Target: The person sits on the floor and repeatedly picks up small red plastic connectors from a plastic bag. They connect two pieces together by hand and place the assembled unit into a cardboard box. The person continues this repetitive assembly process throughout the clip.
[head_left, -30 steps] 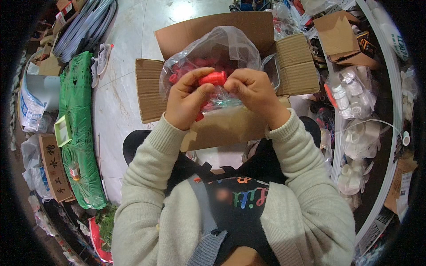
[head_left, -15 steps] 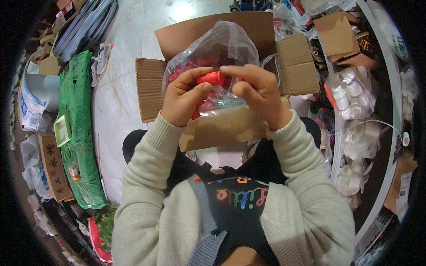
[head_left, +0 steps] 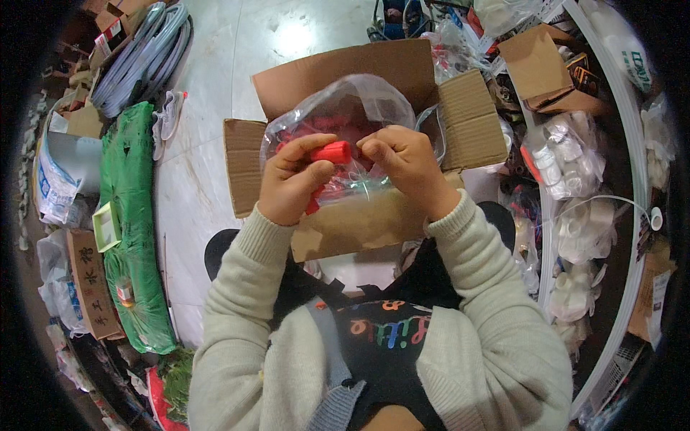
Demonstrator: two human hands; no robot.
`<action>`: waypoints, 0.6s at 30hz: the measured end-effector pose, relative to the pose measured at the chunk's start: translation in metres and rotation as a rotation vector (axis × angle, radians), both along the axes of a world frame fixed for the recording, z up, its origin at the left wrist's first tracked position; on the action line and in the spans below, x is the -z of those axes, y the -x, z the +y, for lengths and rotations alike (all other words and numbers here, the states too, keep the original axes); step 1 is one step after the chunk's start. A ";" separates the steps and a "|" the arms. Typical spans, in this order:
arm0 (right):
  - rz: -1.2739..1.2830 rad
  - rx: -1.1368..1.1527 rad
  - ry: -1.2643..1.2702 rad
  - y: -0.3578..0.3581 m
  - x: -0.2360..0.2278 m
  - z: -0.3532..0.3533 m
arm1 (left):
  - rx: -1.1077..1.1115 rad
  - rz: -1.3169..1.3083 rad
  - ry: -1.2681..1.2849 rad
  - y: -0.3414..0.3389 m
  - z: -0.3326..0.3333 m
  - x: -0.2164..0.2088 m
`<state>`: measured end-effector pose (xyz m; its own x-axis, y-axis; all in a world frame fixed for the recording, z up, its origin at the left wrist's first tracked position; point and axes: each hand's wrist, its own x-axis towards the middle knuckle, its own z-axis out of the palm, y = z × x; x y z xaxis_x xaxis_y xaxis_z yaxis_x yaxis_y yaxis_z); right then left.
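Here, left hand grips one red cylinder — right hand curled, grip unclear.

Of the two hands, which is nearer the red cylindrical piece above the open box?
Left: the left hand grips the red piece; the right hand is just off its right end.

The left arm and right arm, both bent, reach forward and angle inward; the left hand curls its fingers in a grip, the right hand just beside it, fingers bent inward
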<state>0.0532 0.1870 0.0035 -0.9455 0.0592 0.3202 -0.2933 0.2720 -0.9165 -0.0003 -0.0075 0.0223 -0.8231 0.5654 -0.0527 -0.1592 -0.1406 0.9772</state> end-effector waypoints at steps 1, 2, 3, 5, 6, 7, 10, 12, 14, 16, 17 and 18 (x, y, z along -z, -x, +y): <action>-0.074 -0.005 0.122 -0.002 0.000 -0.001 | -0.052 0.060 -0.023 0.003 -0.003 -0.003; -0.148 -0.012 0.244 -0.004 0.000 -0.002 | -0.104 0.120 -0.045 0.007 -0.006 -0.007; -0.241 -0.016 0.326 -0.004 -0.005 -0.002 | -0.216 0.132 -0.103 0.014 -0.007 -0.014; -0.432 -0.026 0.487 -0.005 -0.017 0.001 | -0.394 0.268 -0.033 0.028 -0.014 -0.024; -0.432 -0.029 0.540 -0.005 -0.019 0.001 | -0.473 0.350 0.077 0.036 -0.020 -0.028; -0.437 -0.036 0.592 -0.004 -0.021 0.001 | -0.461 0.385 0.193 0.042 -0.029 -0.028; -0.404 -0.090 0.719 -0.004 -0.018 0.001 | -0.431 0.457 0.481 0.055 -0.041 -0.016; -0.398 -0.133 0.810 -0.003 -0.013 0.001 | -0.427 0.474 0.595 0.058 -0.039 -0.010; -0.422 -0.114 0.769 -0.003 -0.014 0.000 | -0.434 0.390 0.524 0.056 -0.038 -0.011; -0.438 -0.105 0.743 -0.006 -0.017 0.000 | -0.420 0.190 0.376 0.050 -0.041 -0.017; -0.440 -0.106 0.738 -0.007 -0.019 0.000 | -0.396 0.024 0.168 0.044 -0.043 -0.016; -0.437 -0.112 0.733 -0.007 -0.021 0.000 | -0.369 -0.134 -0.041 0.038 -0.046 -0.015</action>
